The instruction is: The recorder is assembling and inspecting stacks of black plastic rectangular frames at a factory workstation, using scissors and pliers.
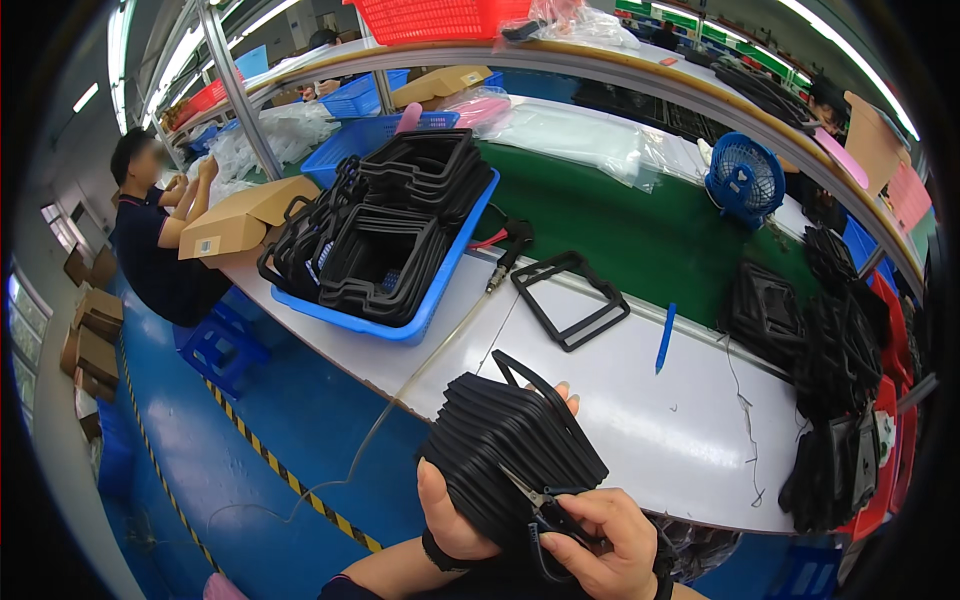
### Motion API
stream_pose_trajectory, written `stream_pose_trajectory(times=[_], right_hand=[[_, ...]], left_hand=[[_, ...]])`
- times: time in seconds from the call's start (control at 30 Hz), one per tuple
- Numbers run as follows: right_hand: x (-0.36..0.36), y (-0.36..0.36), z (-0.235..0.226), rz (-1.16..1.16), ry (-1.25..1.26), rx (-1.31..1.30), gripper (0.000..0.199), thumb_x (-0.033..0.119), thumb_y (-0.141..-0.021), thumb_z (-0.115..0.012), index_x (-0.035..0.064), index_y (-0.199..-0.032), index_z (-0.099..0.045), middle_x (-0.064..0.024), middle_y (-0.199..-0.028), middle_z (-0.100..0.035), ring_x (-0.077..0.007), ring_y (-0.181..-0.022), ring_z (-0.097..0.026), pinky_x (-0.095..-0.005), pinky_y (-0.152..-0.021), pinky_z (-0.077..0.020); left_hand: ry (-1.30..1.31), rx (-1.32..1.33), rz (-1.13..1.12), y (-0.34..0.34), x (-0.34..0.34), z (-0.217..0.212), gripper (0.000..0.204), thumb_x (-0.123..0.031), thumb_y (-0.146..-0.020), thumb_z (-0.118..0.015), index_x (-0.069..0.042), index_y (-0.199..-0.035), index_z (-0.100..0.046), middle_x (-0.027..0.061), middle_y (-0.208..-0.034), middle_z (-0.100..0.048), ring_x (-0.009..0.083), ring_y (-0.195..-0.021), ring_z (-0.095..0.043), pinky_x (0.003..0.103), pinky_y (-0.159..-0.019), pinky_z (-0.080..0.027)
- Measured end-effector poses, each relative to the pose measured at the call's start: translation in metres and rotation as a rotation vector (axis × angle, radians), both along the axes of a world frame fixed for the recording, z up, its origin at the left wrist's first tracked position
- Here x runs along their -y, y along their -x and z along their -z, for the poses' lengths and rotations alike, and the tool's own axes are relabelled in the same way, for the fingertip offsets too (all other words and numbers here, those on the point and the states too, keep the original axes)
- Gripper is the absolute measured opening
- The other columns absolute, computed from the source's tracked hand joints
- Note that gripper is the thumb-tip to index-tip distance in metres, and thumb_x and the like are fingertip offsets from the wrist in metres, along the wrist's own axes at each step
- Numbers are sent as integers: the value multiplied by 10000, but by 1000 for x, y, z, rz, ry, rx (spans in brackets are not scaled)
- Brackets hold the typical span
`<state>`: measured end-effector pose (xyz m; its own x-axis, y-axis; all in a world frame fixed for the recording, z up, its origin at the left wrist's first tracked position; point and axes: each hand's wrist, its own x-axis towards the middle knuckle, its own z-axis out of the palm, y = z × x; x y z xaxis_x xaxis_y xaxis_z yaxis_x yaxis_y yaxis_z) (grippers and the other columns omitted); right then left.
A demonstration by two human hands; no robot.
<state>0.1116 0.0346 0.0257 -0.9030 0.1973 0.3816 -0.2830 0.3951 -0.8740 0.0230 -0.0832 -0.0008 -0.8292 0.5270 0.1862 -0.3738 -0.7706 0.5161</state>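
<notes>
Before me, over the near table edge, a thick stack of black rectangular frames (490, 435) is held tilted. My left hand (455, 515) is closed round its lower left side, thumb along the outside. Fingertips show beyond the far edge of the stack; the rest of that grip is hidden. In my right hand (610, 540) is a pair of scissors (540, 503) with dark handles. Its pointed blades touch or nearly touch the near side of the stack. A single black frame (570, 300) lies flat on the white table (650, 430) beyond.
A blue basket (400, 325) piled with black frames stands at the left, near an air gun (512, 250) with a hose. A blue pen (665, 338) lies at centre right. More black parts (765, 305) and a blue fan (745, 178) are right. A seated person (160, 235) works far left.
</notes>
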Motion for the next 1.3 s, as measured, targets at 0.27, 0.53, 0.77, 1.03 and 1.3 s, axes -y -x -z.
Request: stream_pose_trajectory(times=[0.27,0.53,0.77,1.03,1.3], right_hand=[[0,0,-1,-10,13,-8,344,5,-720,-745,-5,-1041,-622,-77,-872,-594,-122,-617,-461,-223,-550,-386],[1,0,0,-17,29,11,335,8,-723,-746,-8,-1035,-626,-79,-885,-601,-116,-609,-462,-217,-543,-387],[0,-2,-1,1,7,3,335,4,-724,-748,-8,-1036,-627,-86,-909,-611,-111,-621,-476,-213,-549,-396],[1,-1,-1,0,-5,4,340,0,-719,-751,-8,-1036,-628,-87,-922,-615,-110,-619,-475,-213,-547,-395],[0,0,-1,-2,2,0,351,4,-718,-753,-2,-1047,-632,-88,-925,-611,-112,-615,-469,-216,-542,-392]], left_hand=[[28,-29,18,-1,1,-1,1037,-807,-774,-296,-38,-1452,-135,265,-1490,-130,355,-1405,-135,476,-1116,-220],[16,-33,18,-1,2,0,1036,-801,-774,-321,-38,-1451,-139,263,-1489,-132,350,-1406,-132,474,-1114,-226],[19,-24,37,-1,0,-3,1032,-792,-776,-344,-33,-1448,-148,265,-1484,-152,353,-1402,-148,472,-1109,-239],[25,-23,24,-3,1,-2,1112,-858,-742,-200,-12,-1458,-105,240,-1492,-161,354,-1400,-148,484,-1122,-190],[44,-32,50,-2,0,-2,1104,-849,-746,-241,-18,-1458,-97,239,-1495,-145,351,-1405,-129,483,-1126,-183]])
